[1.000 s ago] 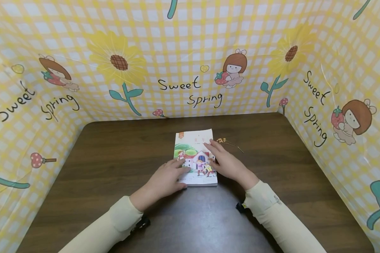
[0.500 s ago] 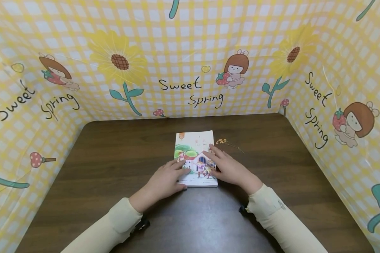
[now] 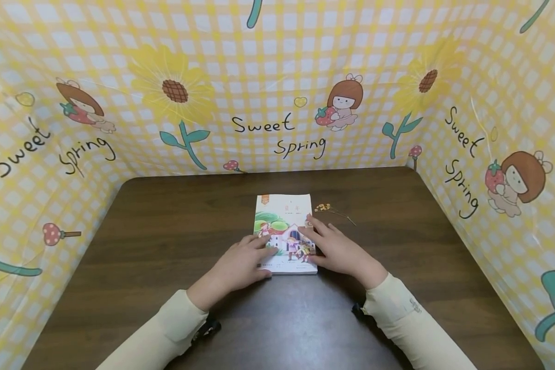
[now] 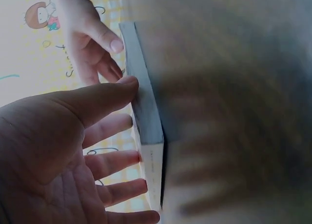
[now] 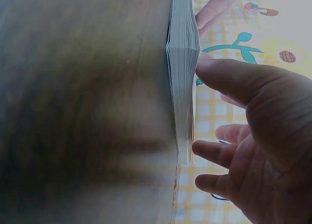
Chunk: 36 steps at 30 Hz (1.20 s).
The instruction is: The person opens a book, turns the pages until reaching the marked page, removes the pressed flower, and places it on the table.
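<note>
A paperback book (image 3: pixel 284 205) with an illustrated cover of children and a house lies flat on the dark wooden table (image 3: pixel 176 216), its spine to the left. My left hand (image 3: pixel 240 261) rests with spread fingers on the lower left of the cover, the thumb by the near edge. On the right side of the cover lie the fingertips of my right hand (image 3: pixel 342 249), its fingers also spread. In the left wrist view the thumb touches the top edge of the book (image 4: pixel 146 102). The right wrist view shows the page edges of the book (image 5: pixel 184 87) beside the right thumb.
A small dried sprig with yellow flowers (image 3: pixel 324 207) lies just right of the book, close to the right fingertips. Yellow checked cloth (image 3: pixel 259 67) with printed figures stands round the back and both sides of the table. Dark wrist straps (image 3: pixel 205 329) show under the sleeves.
The right hand has shifted slightly right and toward the near side, still at the book. The book's far edge sits a little lower in view. The left hand has barely moved.
</note>
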### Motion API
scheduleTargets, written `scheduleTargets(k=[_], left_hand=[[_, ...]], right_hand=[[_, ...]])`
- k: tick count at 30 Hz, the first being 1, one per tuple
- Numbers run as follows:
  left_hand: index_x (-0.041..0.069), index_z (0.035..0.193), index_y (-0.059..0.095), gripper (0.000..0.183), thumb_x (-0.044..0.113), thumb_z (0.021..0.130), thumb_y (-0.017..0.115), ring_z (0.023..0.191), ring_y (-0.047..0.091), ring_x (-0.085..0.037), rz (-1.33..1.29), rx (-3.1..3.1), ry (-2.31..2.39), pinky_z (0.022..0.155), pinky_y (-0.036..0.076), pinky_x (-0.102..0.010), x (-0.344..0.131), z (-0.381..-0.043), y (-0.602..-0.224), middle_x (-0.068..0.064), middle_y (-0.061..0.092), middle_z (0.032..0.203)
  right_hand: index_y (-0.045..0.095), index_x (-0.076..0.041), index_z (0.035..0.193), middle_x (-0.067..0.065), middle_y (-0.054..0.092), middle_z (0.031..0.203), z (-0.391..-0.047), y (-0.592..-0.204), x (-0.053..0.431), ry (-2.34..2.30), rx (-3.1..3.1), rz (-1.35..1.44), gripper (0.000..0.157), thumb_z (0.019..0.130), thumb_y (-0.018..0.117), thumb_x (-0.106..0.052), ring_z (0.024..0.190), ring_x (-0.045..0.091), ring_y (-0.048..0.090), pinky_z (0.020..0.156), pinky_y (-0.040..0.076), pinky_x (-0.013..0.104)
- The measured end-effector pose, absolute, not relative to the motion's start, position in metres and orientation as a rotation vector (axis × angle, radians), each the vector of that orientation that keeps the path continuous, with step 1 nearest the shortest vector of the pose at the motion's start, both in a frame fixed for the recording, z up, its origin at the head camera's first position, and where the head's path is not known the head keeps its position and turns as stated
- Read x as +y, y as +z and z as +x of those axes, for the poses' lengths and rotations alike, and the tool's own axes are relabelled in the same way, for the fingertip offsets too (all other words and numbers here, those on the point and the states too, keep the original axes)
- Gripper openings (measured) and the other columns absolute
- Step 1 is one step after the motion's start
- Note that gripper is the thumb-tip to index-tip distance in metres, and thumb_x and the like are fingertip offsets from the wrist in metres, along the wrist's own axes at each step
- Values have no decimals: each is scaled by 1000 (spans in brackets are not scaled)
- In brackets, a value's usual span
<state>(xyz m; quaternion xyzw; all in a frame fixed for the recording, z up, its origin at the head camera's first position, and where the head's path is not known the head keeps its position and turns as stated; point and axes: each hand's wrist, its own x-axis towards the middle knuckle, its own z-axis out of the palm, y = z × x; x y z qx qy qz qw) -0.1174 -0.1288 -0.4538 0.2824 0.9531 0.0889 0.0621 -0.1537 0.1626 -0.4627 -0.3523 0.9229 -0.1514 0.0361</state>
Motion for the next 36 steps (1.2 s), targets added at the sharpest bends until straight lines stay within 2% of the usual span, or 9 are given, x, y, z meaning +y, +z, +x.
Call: scheduleTargets(k=[15,23,36], left_hand=[[23,143,63,49,37,96,71,146,41,-35,927,2802,373,115,37,-59,-142,-115,-446,-6,44,161],[21,143,63,49,37,98,70,147,41,-34,908,2810,381,117,35,-57,-148,-114,-445,-8,47,159],[25,144,62,50,38,97,71,146,42,-36,820,2838,410,115,36,-61,-154,-118,-438,-9,51,155]], right_hand=[[40,-15,159,20,29,166,-144,-459,169,-313,2872,-1274,76,94,75,-35,152,30,33,118,26,65],[43,-16,158,16,40,162,-139,-455,175,-290,2878,-1315,72,96,72,-38,152,29,35,122,21,60],[48,-17,155,13,41,161,-138,-450,181,-306,2935,-1327,63,99,67,-42,150,25,38,124,22,56]])
